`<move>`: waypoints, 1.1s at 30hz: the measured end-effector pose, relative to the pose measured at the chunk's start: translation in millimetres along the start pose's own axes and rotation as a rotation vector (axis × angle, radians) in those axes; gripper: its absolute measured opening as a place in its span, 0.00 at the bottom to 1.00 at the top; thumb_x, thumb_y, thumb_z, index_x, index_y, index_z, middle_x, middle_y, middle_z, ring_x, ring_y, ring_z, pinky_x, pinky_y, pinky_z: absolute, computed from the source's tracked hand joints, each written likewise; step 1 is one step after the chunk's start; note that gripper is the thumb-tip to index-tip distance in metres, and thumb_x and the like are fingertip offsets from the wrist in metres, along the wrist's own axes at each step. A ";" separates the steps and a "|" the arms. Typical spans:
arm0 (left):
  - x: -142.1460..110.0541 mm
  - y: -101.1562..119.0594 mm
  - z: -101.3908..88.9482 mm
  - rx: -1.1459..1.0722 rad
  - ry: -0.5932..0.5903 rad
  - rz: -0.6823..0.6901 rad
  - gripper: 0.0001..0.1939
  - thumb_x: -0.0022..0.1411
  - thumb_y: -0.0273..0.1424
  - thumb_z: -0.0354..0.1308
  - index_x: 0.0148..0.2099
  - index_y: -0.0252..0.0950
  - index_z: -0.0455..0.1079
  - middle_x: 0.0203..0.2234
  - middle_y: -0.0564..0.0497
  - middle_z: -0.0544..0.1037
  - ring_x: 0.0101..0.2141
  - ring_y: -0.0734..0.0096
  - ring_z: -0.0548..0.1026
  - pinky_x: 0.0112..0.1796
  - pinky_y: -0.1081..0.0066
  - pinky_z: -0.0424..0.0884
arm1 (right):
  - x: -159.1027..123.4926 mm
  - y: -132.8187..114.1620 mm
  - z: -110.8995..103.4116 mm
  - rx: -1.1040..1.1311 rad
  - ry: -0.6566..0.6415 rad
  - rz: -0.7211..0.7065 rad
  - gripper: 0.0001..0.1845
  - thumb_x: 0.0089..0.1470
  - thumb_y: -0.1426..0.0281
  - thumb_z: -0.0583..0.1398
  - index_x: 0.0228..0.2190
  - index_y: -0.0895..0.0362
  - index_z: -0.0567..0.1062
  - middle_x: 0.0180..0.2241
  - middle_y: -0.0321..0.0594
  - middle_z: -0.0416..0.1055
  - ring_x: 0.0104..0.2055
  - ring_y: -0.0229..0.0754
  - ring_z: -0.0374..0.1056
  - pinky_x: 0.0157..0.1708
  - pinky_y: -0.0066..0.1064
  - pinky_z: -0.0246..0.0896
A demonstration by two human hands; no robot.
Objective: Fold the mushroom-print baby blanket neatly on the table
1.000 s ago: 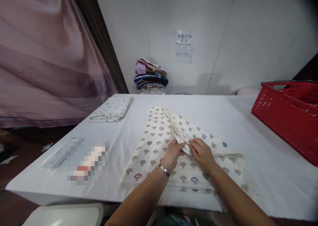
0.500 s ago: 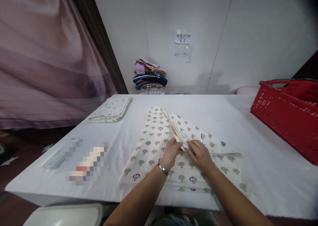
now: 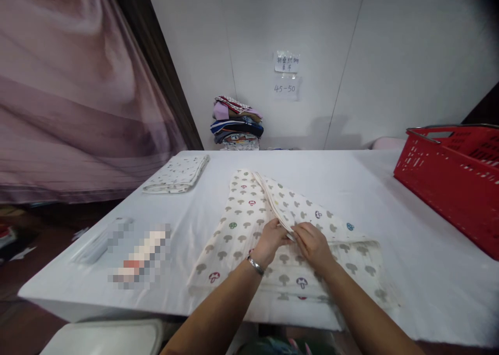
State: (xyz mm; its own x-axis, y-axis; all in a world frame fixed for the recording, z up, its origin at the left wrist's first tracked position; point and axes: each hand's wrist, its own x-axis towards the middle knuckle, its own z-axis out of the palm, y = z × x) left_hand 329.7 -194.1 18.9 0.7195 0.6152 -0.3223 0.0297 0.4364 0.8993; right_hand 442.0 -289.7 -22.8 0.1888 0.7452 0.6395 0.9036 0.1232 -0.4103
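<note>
A white cloth with a mushroom print (image 3: 241,225) lies in layers on the white-covered table in front of me, part of its upper layer drawn up into a loose fold. My left hand (image 3: 272,242), with a metal bracelet at the wrist, pinches the layered edge of this cloth near its middle. Close beside it, my right hand (image 3: 313,245) grips the same edge between thumb and fingers. The fingertips of both hands nearly meet there. Some of the lower layers are hidden under my hands and forearms.
A folded white cloth with small prints (image 3: 177,173) lies at the table's far left. Nearer on that side is a blurred-out item (image 3: 142,256) beside clear plastic (image 3: 97,243). A red basket (image 3: 448,183) stands at the right. Folded fabrics (image 3: 237,123) are piled against the wall.
My hands keep hold of the cloth's edge, with the fingers drawn slightly closer together. The view has shifted slightly; the cloth lies almost the same.
</note>
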 end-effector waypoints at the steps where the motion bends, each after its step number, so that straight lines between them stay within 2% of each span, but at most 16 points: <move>1: -0.7 0.9 0.5 0.004 -0.002 0.002 0.16 0.45 0.26 0.59 0.40 0.31 0.70 0.27 0.48 0.77 0.27 0.71 0.74 0.30 0.72 0.72 | 0.0 -0.9 0.1 -0.018 -0.009 -0.024 0.13 0.60 0.71 0.49 0.40 0.58 0.72 0.32 0.44 0.68 0.35 0.42 0.64 0.35 0.33 0.62; 7: -5.9 6.2 2.7 -0.017 -0.039 0.035 0.18 0.44 0.27 0.59 0.42 0.31 0.70 0.29 0.46 0.78 0.27 0.70 0.75 0.30 0.71 0.72 | -1.4 -0.4 0.2 -0.080 0.072 -0.046 0.13 0.60 0.71 0.50 0.42 0.58 0.72 0.33 0.45 0.69 0.36 0.42 0.65 0.35 0.34 0.62; 16: -7.2 17.1 1.2 -0.071 -0.050 -0.046 0.12 0.50 0.31 0.57 0.38 0.30 0.69 0.26 0.45 0.77 0.26 0.70 0.74 0.30 0.71 0.70 | -0.4 -3.2 -3.6 -0.076 0.005 -0.072 0.13 0.58 0.68 0.53 0.43 0.57 0.72 0.35 0.45 0.68 0.37 0.42 0.64 0.35 0.34 0.63; 20: -5.2 16.9 4.3 -0.040 -0.031 -0.035 0.13 0.48 0.32 0.59 0.38 0.32 0.68 0.26 0.48 0.76 0.24 0.73 0.73 0.27 0.74 0.67 | 1.0 -3.1 -3.4 -0.082 -0.002 -0.035 0.13 0.57 0.66 0.54 0.43 0.56 0.70 0.36 0.45 0.67 0.38 0.44 0.64 0.36 0.36 0.63; 25: 2.0 27.2 13.1 -0.045 -0.098 -0.022 0.13 0.47 0.33 0.60 0.36 0.33 0.68 0.28 0.48 0.75 0.26 0.74 0.73 0.31 0.73 0.67 | 10.7 -2.8 -10.4 -0.080 0.044 0.021 0.14 0.57 0.66 0.53 0.44 0.56 0.69 0.37 0.45 0.67 0.39 0.45 0.65 0.38 0.38 0.63; 29: 12.7 42.3 22.3 -0.048 -0.200 -0.020 0.16 0.48 0.33 0.61 0.40 0.34 0.68 0.35 0.45 0.76 0.31 0.70 0.75 0.36 0.70 0.69 | 31.8 10.8 -26.4 0.006 0.078 0.128 0.12 0.59 0.66 0.49 0.39 0.56 0.70 0.35 0.43 0.68 0.38 0.43 0.65 0.37 0.34 0.61; 31: 21.6 48.5 23.9 -0.031 -0.249 -0.040 0.23 0.48 0.34 0.63 0.47 0.35 0.66 0.42 0.42 0.75 0.34 0.66 0.77 0.37 0.67 0.70 | 51.8 29.9 -39.4 0.042 0.117 0.253 0.13 0.58 0.63 0.49 0.34 0.56 0.71 0.32 0.41 0.69 0.35 0.42 0.65 0.36 0.32 0.61; 33: 35.0 52.7 19.1 0.044 -0.218 -0.037 0.28 0.49 0.35 0.63 0.52 0.34 0.64 0.46 0.40 0.73 0.35 0.64 0.77 0.37 0.66 0.71 | 78.9 58.7 -55.1 -0.001 0.138 0.419 0.14 0.56 0.61 0.50 0.33 0.57 0.71 0.31 0.40 0.70 0.34 0.42 0.65 0.34 0.31 0.60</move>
State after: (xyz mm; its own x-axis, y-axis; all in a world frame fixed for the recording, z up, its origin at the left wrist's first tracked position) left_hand 369.7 -162.0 60.6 0.8502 0.4406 -0.2881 0.0857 0.4242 0.9015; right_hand 531.2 -259.7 39.3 0.5882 0.6364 0.4989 0.7386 -0.1717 -0.6519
